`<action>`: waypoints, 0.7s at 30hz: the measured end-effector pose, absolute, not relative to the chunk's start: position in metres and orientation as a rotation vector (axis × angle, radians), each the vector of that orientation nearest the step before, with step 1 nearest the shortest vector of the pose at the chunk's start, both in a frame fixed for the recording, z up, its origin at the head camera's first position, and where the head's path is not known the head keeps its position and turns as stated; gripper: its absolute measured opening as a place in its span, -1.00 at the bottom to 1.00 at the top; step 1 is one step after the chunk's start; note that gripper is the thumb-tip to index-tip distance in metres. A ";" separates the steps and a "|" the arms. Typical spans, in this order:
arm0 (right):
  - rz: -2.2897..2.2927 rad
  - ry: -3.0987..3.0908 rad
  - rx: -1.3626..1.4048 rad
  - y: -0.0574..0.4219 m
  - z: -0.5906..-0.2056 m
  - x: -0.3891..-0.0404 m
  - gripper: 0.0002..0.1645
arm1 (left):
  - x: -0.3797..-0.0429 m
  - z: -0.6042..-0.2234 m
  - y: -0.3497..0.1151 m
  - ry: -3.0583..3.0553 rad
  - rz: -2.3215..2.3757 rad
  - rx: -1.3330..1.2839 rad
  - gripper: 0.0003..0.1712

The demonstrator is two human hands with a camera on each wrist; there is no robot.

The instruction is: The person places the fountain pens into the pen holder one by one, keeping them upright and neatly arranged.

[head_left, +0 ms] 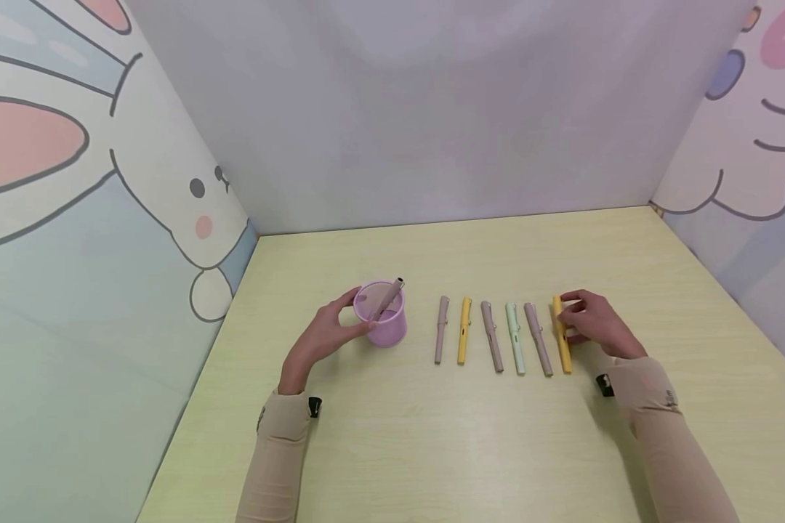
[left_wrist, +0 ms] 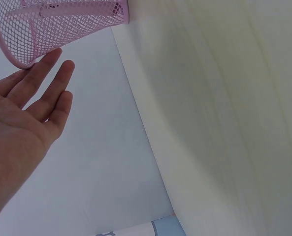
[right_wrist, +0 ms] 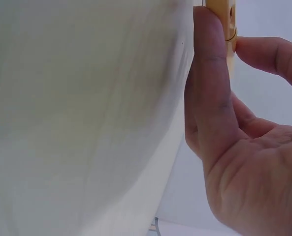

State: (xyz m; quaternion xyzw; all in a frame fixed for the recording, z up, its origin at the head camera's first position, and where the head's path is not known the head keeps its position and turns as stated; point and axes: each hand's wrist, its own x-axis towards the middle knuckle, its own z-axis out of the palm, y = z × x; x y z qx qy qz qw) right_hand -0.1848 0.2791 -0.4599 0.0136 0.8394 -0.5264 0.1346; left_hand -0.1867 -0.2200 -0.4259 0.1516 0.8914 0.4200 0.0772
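Observation:
On the table stands a pink mesh pen holder (head_left: 389, 335) with one mauve pen (head_left: 384, 299) leaning inside, its end above the rim. My left hand (head_left: 327, 334) holds the holder at its left side, thumb toward the front and fingers behind; in the left wrist view fingertips touch the mesh cup (left_wrist: 67, 22) near its rim. At the right end of a row of pens, my right hand (head_left: 592, 318) pinches a yellow pen (head_left: 565, 352). The right wrist view has this yellow pen (right_wrist: 222, 11) between thumb and fingers. Its lower part lies along the table.
Left of the held pen, in a spaced row, lie a mauve pen (head_left: 538, 340), a mint pen (head_left: 515, 339), another mauve pen (head_left: 492, 338), a yellow pen (head_left: 464, 332) and a further mauve pen (head_left: 441, 330). Walls with cartoon drawings (head_left: 198, 187) border the wooden table (head_left: 392, 436).

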 end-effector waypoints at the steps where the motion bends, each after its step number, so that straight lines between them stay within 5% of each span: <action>1: -1.541 2.435 0.026 0.280 -0.460 -0.184 -0.31 | -0.187 -0.426 -0.220 2.671 1.257 0.455 -0.01; 21: -1.891 2.380 -0.063 0.274 -0.452 -0.184 -0.41 | -0.188 -0.426 -0.220 2.666 1.248 0.443 0.00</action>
